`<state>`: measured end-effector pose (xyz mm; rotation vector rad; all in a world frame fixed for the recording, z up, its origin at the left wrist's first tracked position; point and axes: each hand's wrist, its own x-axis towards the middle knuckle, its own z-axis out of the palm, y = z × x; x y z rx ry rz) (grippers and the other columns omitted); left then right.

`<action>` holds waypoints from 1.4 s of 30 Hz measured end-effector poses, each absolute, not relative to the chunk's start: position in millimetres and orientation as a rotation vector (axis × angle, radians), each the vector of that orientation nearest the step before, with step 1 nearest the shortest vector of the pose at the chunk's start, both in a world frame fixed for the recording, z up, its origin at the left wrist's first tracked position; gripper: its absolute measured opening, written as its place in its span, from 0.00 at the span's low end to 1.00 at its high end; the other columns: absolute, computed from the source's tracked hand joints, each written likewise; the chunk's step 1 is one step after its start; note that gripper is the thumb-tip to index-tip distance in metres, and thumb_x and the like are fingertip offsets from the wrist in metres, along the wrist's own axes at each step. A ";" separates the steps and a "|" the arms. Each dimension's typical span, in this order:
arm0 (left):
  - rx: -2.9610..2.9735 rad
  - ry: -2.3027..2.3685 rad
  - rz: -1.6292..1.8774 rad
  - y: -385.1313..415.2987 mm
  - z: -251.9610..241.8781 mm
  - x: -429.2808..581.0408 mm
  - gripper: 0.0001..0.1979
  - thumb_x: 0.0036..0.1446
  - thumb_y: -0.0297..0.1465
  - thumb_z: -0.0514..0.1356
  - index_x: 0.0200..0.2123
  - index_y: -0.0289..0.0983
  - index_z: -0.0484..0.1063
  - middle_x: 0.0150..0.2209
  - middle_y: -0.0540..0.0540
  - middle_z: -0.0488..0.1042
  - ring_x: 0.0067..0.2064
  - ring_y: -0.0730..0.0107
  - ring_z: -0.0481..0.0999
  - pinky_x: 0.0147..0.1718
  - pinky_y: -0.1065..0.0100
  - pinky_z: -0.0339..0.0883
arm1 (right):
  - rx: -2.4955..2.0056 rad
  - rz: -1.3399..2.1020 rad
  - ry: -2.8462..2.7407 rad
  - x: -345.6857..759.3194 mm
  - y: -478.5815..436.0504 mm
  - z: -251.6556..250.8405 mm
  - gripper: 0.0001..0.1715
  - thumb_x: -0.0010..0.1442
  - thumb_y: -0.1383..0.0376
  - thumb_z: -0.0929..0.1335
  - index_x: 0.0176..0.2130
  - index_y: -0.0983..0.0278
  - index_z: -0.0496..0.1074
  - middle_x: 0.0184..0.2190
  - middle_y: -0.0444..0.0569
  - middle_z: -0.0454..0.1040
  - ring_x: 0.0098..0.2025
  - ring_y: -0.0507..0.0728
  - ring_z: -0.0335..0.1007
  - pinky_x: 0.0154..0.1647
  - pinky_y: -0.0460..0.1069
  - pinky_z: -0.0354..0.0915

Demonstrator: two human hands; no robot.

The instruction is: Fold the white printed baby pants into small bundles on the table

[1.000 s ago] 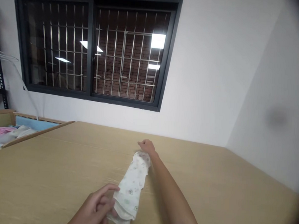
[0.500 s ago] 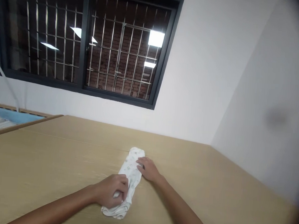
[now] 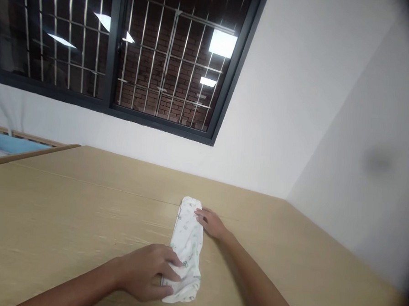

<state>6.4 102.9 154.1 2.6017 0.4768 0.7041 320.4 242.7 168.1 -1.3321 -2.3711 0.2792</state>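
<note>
A white cloth with small printed figures [image 3: 188, 234], folded into a long narrow strip, lies on the wood-coloured surface [image 3: 94, 220]. My left hand [image 3: 153, 271] rests on the near left part of the strip, its fingers spread apart over the fabric. At the far right edge of the cloth, my right hand [image 3: 212, 222] touches it with the fingers stretched out. The near end of the strip is bunched in soft folds. What garment or cloth it is, the folding does not show.
Behind the surface stands a white wall [image 3: 262, 106] with a dark-framed, barred window [image 3: 168, 60]. A wooden-edged crib-like frame with a blue lining [image 3: 20, 143] adjoins the surface at the far left. Another wall [image 3: 370, 134] borders the right side.
My left hand has opened from a pinch on the cloth and lies spread on it. The near end of the strip has swung right and looks flatter. The camera view has tilted slightly.
</note>
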 end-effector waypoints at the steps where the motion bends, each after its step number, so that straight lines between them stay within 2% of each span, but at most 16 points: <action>1: 2.605 0.499 0.717 104.9 153.0 5.1 0.13 0.58 0.40 0.64 0.47 0.50 0.80 0.54 0.50 0.77 0.49 0.59 0.78 0.51 0.60 0.68 | -1.331 0.291 -2.365 321.0 243.6 166.8 0.23 0.70 0.56 0.63 0.58 0.60 0.75 0.63 0.50 0.69 0.66 0.65 0.61 0.68 0.61 0.57; 4: 2.598 0.467 0.781 110.8 149.0 3.0 0.17 0.51 0.46 0.69 0.42 0.46 0.81 0.46 0.49 0.79 0.42 0.60 0.78 0.40 0.62 0.67 | -1.327 0.309 -2.331 321.5 245.1 161.1 0.23 0.70 0.56 0.64 0.58 0.60 0.75 0.63 0.49 0.69 0.66 0.64 0.61 0.68 0.61 0.57; 7: 2.573 0.371 0.810 113.1 148.8 2.0 0.24 0.44 0.50 0.73 0.42 0.45 0.81 0.46 0.47 0.78 0.43 0.59 0.77 0.42 0.62 0.66 | -1.319 0.300 -2.284 320.1 243.4 153.5 0.23 0.70 0.57 0.63 0.58 0.62 0.75 0.63 0.50 0.69 0.66 0.63 0.61 0.69 0.60 0.57; 11: 2.509 0.369 0.745 108.2 161.5 0.3 0.11 0.54 0.39 0.69 0.42 0.48 0.82 0.45 0.49 0.78 0.46 0.63 0.76 0.48 0.63 0.66 | -1.313 0.293 -2.218 318.0 239.6 145.3 0.23 0.71 0.58 0.62 0.57 0.63 0.76 0.63 0.51 0.68 0.66 0.63 0.61 0.70 0.60 0.57; 18: 2.400 0.390 0.790 102.6 187.1 -5.5 0.07 0.56 0.31 0.64 0.37 0.43 0.81 0.41 0.48 0.78 0.44 0.66 0.74 0.48 0.63 0.65 | -1.292 0.319 -2.168 319.6 239.3 140.5 0.21 0.71 0.58 0.64 0.56 0.62 0.77 0.63 0.51 0.69 0.65 0.62 0.64 0.69 0.59 0.58; 20: 2.411 0.408 0.771 102.9 187.5 -6.0 0.03 0.54 0.33 0.66 0.32 0.41 0.80 0.43 0.48 0.76 0.45 0.65 0.73 0.49 0.63 0.64 | -1.284 0.326 -2.161 319.8 238.3 140.2 0.20 0.71 0.58 0.64 0.56 0.61 0.77 0.63 0.50 0.69 0.65 0.62 0.64 0.69 0.59 0.58; 22: 2.415 0.466 0.783 101.5 186.1 -4.3 0.08 0.53 0.39 0.69 0.31 0.41 0.78 0.46 0.46 0.73 0.48 0.62 0.71 0.51 0.61 0.63 | -1.277 0.328 -2.153 319.3 236.1 141.0 0.20 0.71 0.58 0.64 0.55 0.61 0.77 0.63 0.50 0.68 0.65 0.62 0.64 0.69 0.59 0.59; 23: 2.415 0.500 0.797 99.9 185.0 -2.4 0.11 0.55 0.42 0.68 0.34 0.41 0.77 0.48 0.46 0.71 0.50 0.61 0.70 0.53 0.60 0.63 | -1.274 0.323 -2.145 318.8 234.7 141.9 0.19 0.71 0.58 0.64 0.55 0.61 0.77 0.63 0.50 0.68 0.65 0.62 0.64 0.69 0.59 0.59; 25: 2.443 0.544 0.808 95.7 181.8 2.6 0.14 0.61 0.45 0.64 0.46 0.45 0.76 0.53 0.44 0.68 0.55 0.58 0.68 0.57 0.57 0.62 | -1.264 0.303 -2.124 317.3 231.3 144.6 0.19 0.71 0.59 0.64 0.55 0.61 0.77 0.63 0.51 0.68 0.66 0.62 0.62 0.69 0.60 0.58; 28: 2.568 0.457 0.717 90.9 172.3 9.4 0.25 0.65 0.44 0.61 0.64 0.52 0.64 0.65 0.45 0.63 0.65 0.55 0.63 0.65 0.52 0.56 | -1.200 0.281 -2.056 313.2 226.4 150.2 0.19 0.69 0.59 0.65 0.54 0.61 0.78 0.62 0.50 0.70 0.66 0.62 0.61 0.69 0.59 0.58; 30: 2.629 0.355 0.603 90.7 163.4 11.7 0.34 0.62 0.46 0.64 0.68 0.55 0.57 0.70 0.45 0.57 0.69 0.52 0.59 0.69 0.47 0.52 | -1.135 0.317 -2.021 309.1 223.8 154.7 0.18 0.69 0.59 0.65 0.53 0.61 0.79 0.60 0.50 0.72 0.65 0.62 0.63 0.68 0.59 0.59; 32: 2.639 0.328 0.503 92.7 154.5 12.5 0.39 0.59 0.46 0.67 0.69 0.56 0.55 0.72 0.46 0.53 0.71 0.49 0.57 0.70 0.44 0.50 | -1.091 0.400 -2.021 304.8 221.3 160.1 0.18 0.68 0.58 0.66 0.51 0.60 0.80 0.58 0.50 0.74 0.61 0.61 0.67 0.66 0.57 0.61; 34: 2.625 0.380 0.523 95.0 147.7 13.2 0.37 0.59 0.45 0.67 0.68 0.56 0.57 0.71 0.46 0.56 0.69 0.49 0.60 0.69 0.46 0.56 | -1.092 0.459 -2.030 301.8 217.2 166.7 0.16 0.68 0.58 0.66 0.48 0.60 0.81 0.53 0.50 0.77 0.55 0.61 0.72 0.60 0.55 0.65; 36: 2.610 0.414 0.658 96.2 144.0 14.4 0.32 0.59 0.41 0.67 0.65 0.53 0.64 0.67 0.45 0.64 0.65 0.52 0.67 0.65 0.50 0.62 | -1.138 0.475 -2.009 301.5 209.3 173.9 0.15 0.66 0.59 0.67 0.45 0.62 0.81 0.46 0.50 0.80 0.47 0.60 0.75 0.49 0.53 0.68; 39: 2.567 0.418 0.798 95.4 144.4 16.4 0.21 0.61 0.37 0.64 0.58 0.50 0.71 0.59 0.47 0.72 0.59 0.58 0.72 0.62 0.55 0.63 | -1.212 0.532 -1.973 306.5 186.8 183.7 0.12 0.64 0.60 0.68 0.39 0.63 0.79 0.36 0.47 0.79 0.34 0.56 0.71 0.35 0.49 0.63; 42: 2.425 0.456 0.813 93.8 149.3 17.5 0.12 0.68 0.36 0.57 0.51 0.48 0.77 0.55 0.49 0.75 0.57 0.64 0.73 0.60 0.62 0.63 | -1.160 0.668 -2.087 314.5 154.4 190.4 0.11 0.64 0.61 0.68 0.35 0.64 0.78 0.30 0.45 0.75 0.30 0.53 0.66 0.31 0.48 0.59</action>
